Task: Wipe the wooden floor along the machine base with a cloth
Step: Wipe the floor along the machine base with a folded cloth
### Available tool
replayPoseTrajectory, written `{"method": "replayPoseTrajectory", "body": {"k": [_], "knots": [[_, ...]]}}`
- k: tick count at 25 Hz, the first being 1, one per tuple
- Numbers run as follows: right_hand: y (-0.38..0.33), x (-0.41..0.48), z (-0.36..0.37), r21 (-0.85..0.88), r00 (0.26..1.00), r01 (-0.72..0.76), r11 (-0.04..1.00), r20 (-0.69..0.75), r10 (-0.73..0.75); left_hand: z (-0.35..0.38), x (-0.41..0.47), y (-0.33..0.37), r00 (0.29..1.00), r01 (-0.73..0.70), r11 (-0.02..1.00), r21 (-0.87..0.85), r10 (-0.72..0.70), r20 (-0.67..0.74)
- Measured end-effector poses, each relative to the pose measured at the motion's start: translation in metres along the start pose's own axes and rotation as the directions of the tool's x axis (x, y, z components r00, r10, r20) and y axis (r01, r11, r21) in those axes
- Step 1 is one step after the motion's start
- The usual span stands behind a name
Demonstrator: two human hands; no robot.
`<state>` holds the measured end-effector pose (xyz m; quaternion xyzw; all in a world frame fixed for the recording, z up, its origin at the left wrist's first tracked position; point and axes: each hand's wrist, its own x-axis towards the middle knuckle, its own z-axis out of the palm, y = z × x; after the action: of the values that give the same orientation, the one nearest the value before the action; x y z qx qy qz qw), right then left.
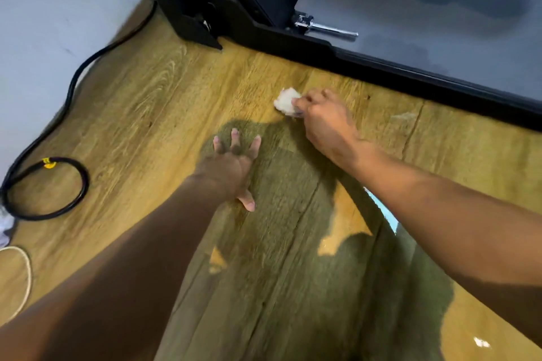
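A small white cloth [286, 102] lies bunched on the wooden floor [164, 91], a short way in front of the black machine base [410, 73]. My right hand [325, 120] grips the cloth, fingers curled round it, and holds it down on the boards. My left hand [231, 167] lies flat on the floor with fingers spread, to the left of and nearer than the cloth. The machine base runs diagonally from upper middle to the right edge.
A black power cable [73, 79] runs along the grey wall at left and ends in a coil [47, 187] tied with yellow tape. A chrome bolt [325, 27] sticks out of the machine. A white scrap [481, 342] lies at lower right.
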<state>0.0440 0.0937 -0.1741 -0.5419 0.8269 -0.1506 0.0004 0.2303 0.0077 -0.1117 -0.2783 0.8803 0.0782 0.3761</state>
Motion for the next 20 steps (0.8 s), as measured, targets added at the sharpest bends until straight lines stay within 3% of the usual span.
{"method": "replayPoseTrajectory", "body": {"k": [1, 3, 4, 6, 7, 9, 11, 13, 15, 17, 18, 20], "knots": [[-0.016, -0.022, 0.004, 0.029, 0.987, 0.160, 0.987, 0.008, -0.161, 0.003, -0.002, -0.004, 1.000, -0.002, 1.000, -0.009, 0.002, -0.019], [-0.020, -0.052, 0.003, 0.042, 0.877, 0.478, 0.877, 0.036, -0.479, 0.012, -0.008, -0.012, 0.999, -0.023, 1.000, 0.001, 0.023, -0.040], [-0.011, -0.049, -0.001, 0.047, 0.846, 0.527, 0.849, 0.059, -0.529, 0.017, -0.010, -0.018, 0.997, -0.042, 0.999, 0.024, 0.043, -0.059], [0.005, -0.026, -0.014, 0.044, 0.934, 0.328, 0.944, 0.134, -0.331, 0.027, -0.014, -0.032, 0.992, -0.055, 0.998, 0.030, 0.058, -0.110], [0.009, -0.013, -0.015, 0.006, 0.979, 0.182, 0.983, 0.096, -0.181, 0.032, -0.016, -0.039, 0.992, -0.036, 0.999, 0.005, 0.036, -0.121], [-0.002, -0.019, -0.009, 0.015, 0.997, 0.047, 0.999, 0.061, -0.048, 0.039, -0.021, -0.048, 0.994, 0.031, 0.998, -0.055, -0.037, -0.104], [-0.038, -0.061, -0.004, 0.077, 0.984, 0.127, 0.989, 0.116, -0.135, 0.044, -0.024, -0.052, 0.995, 0.058, 0.994, -0.089, -0.065, -0.080], [-0.068, -0.110, -0.007, 0.169, 0.908, 0.383, 0.908, 0.114, -0.404, 0.043, -0.025, -0.054, 0.996, 0.054, 0.995, -0.087, -0.059, -0.060], [-0.068, -0.112, -0.019, 0.179, 0.824, 0.483, 0.857, 0.239, -0.514, 0.038, -0.026, -0.052, 0.997, 0.053, 0.992, -0.115, -0.058, -0.043], [-0.061, -0.083, -0.027, 0.113, 0.871, 0.368, 0.923, 0.305, -0.385, 0.036, -0.028, -0.050, 0.998, 0.047, 0.991, -0.126, -0.052, -0.040], [-0.055, -0.072, -0.026, 0.068, 0.930, 0.257, 0.964, 0.252, -0.266, 0.036, -0.030, -0.049, 0.998, 0.046, 0.991, -0.127, -0.051, -0.041], [-0.069, -0.079, -0.020, 0.005, 0.971, 0.128, 0.992, 0.201, -0.126, 0.040, -0.036, -0.052, 0.997, 0.043, 0.991, -0.128, -0.050, -0.052]]}}
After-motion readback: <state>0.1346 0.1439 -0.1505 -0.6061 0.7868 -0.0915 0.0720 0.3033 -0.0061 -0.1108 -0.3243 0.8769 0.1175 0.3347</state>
